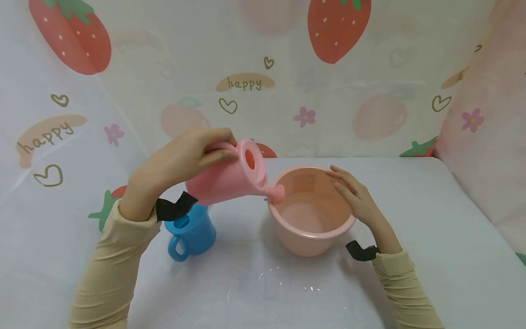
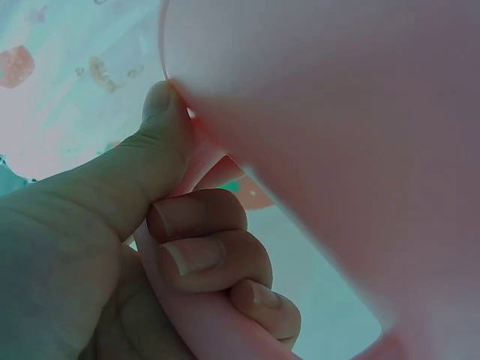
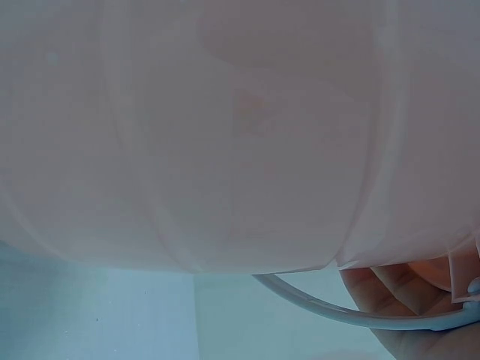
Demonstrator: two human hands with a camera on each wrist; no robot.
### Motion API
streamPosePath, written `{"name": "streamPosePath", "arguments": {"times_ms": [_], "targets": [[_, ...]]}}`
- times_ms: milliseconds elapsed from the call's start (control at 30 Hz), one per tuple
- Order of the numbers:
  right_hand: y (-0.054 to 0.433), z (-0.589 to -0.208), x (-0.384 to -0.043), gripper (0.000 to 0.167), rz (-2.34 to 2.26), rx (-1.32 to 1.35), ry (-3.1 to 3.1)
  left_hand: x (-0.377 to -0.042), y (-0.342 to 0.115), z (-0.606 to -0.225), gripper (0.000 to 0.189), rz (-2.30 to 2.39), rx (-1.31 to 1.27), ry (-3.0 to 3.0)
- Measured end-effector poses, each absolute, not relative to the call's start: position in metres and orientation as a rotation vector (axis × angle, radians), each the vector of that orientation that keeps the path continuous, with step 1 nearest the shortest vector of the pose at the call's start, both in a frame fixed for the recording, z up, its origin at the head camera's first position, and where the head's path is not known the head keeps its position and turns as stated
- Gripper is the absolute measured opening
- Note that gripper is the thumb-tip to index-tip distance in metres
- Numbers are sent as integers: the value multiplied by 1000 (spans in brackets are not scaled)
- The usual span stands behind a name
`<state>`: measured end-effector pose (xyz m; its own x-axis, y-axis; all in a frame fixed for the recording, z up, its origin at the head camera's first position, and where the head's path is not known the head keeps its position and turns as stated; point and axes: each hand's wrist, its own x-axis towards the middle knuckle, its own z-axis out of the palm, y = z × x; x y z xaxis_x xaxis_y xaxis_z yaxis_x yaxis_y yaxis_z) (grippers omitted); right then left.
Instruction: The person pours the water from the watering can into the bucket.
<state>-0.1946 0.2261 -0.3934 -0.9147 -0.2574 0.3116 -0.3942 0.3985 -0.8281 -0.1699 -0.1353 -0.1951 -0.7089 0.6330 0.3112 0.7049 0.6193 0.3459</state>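
Observation:
My left hand (image 1: 185,153) grips the handle of a pink watering can (image 1: 226,180); the left wrist view shows curled fingers (image 2: 214,259) around that handle. The can is held off the table, tilted to the right, and the round head of its spout is at the left rim of a pink bucket (image 1: 308,246). My right hand (image 1: 359,201) holds the bucket's right rim, with some digits over the inside. In the right wrist view the bucket's wall (image 3: 240,165) fills most of the picture, and part of the hand (image 3: 405,300) shows beside a thin curved bail (image 3: 360,318).
A blue watering can (image 1: 201,235) stands on the white table (image 1: 287,301), below my left wrist and partly hidden by it. Small shiny spots (image 1: 313,289) dot the table in front of the bucket. Cloth printed with strawberries (image 1: 339,27) hangs behind and at both sides.

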Motion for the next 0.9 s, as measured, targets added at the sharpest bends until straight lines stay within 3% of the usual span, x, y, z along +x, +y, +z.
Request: {"name": "streamPosePath", "arguments": {"times_ms": [900], "targets": [[226, -392, -195, 36, 1563, 609, -2496, -166, -169, -232, 11, -891, -902, -2611]]}}
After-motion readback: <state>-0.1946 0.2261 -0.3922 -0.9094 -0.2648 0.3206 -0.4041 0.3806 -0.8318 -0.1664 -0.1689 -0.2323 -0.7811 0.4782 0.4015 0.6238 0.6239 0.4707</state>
